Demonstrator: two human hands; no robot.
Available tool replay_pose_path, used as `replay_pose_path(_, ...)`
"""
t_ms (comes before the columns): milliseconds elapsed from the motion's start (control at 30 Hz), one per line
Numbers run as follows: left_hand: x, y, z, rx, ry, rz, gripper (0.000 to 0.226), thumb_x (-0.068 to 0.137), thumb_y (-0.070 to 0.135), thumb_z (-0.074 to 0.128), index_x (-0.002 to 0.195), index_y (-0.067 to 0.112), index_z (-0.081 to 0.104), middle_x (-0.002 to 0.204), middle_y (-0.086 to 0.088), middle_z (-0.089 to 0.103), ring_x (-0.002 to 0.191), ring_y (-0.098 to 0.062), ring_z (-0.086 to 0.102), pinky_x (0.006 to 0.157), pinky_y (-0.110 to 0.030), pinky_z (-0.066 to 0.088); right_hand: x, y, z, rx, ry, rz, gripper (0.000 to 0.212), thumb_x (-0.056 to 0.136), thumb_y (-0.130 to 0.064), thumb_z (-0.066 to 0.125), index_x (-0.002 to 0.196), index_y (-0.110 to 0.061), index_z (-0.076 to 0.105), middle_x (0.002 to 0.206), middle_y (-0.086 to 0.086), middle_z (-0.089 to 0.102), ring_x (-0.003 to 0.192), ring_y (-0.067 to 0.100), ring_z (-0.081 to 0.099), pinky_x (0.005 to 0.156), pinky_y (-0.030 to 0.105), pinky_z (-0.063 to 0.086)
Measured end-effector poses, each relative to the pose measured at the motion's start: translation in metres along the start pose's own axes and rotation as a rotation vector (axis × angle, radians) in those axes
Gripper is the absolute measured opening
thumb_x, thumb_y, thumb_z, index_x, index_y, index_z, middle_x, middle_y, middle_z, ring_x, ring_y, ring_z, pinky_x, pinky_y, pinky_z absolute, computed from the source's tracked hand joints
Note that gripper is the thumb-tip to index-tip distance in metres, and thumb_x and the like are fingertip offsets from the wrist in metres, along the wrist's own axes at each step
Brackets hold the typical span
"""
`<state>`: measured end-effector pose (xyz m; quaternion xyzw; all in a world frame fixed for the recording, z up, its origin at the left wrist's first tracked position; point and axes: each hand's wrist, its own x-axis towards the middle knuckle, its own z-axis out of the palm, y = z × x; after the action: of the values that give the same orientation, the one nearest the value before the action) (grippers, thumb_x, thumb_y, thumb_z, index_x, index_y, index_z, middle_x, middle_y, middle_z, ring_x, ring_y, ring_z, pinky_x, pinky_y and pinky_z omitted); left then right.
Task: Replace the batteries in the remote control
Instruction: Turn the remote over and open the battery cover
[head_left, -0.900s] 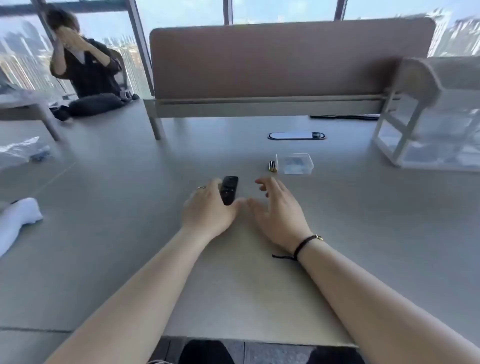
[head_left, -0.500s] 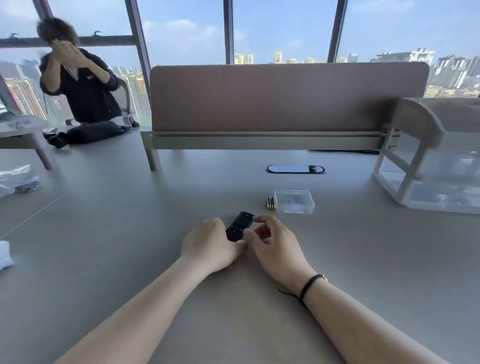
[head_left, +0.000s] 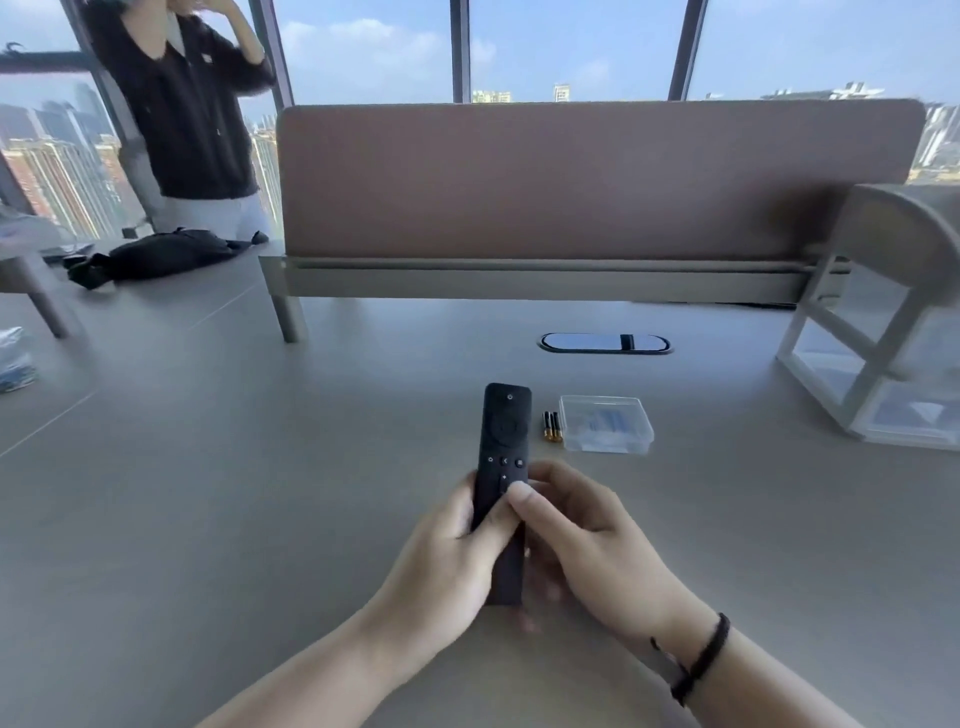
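1. Left hand (head_left: 447, 561) wrapped around the lower half of the black remote control (head_left: 501, 483), thumb lying across the front.
2. Right hand (head_left: 587, 540) gripping the same lower half from the other side, thumb pressed on the face just below the small buttons; black cord bracelet (head_left: 698, 660) on that wrist.
3. Remote held up off the gray desk (head_left: 208, 493), buttons facing the camera, power button at the far end.
4. Just past the remote, 2 batteries (head_left: 552, 427) lying side by side on the desk, right beside a clear plastic box (head_left: 605, 431). Can't tell what's inside, something bluish.
5. Further back: oval cable grommet (head_left: 605, 343), then a brown divider panel (head_left: 571, 182).
6. Far right, a white shelf rack (head_left: 883, 332).
7. Far left, a person in a dark jacket (head_left: 192, 104) standing by the windows, black bag (head_left: 156, 254) on the desk nearby.
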<state>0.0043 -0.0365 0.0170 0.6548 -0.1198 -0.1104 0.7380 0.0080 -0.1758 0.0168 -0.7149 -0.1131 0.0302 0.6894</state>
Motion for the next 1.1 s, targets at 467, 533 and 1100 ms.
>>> replay_pose_path(467, -0.006, 0.003, 0.0, -0.105, -0.089, -0.066, 0.032, 0.09, 0.029, 0.062, 0.104, 0.002, 0.072, 0.093, -0.018, 0.073, 0.084, -0.031, 0.071, 0.068, -0.038, 0.057, -0.005, -0.02, -0.021, 0.059, 0.126, -0.062, 0.03, 0.093, -0.032, 0.061, 0.075, -0.009, 0.069, 0.066, 0.009, 0.056, 0.06, 0.019, 0.049, 0.064, 0.038, 0.041)
replay_pose_path(533, -0.007, 0.003, 0.001, -0.095, -0.092, -0.042, 0.034, 0.089, 0.03, 0.057, 0.104, 0.004, 0.073, 0.096, -0.018, 0.074, 0.087, -0.032, 0.072, 0.068, -0.036, 0.057, -0.005, -0.019, -0.02, 0.142, 0.103, -0.015, 0.034, 0.089, -0.039, 0.061, 0.074, -0.01, 0.067, 0.067, 0.013, 0.05, 0.061, 0.025, 0.042, 0.059, 0.035, 0.038)
replay_pose_path(1100, -0.011, 0.02, -0.009, -0.6, -0.348, -0.316, 0.039, 0.094, 0.026, 0.056, 0.113, -0.005, 0.067, 0.105, -0.024, 0.07, 0.092, -0.034, 0.071, 0.067, -0.035, 0.06, -0.01, -0.016, -0.009, 0.598, -0.165, 0.269, 0.051, 0.094, -0.044, 0.055, 0.12, -0.001, 0.067, 0.121, 0.02, 0.053, 0.106, 0.032, 0.036, 0.092, 0.041, 0.027)
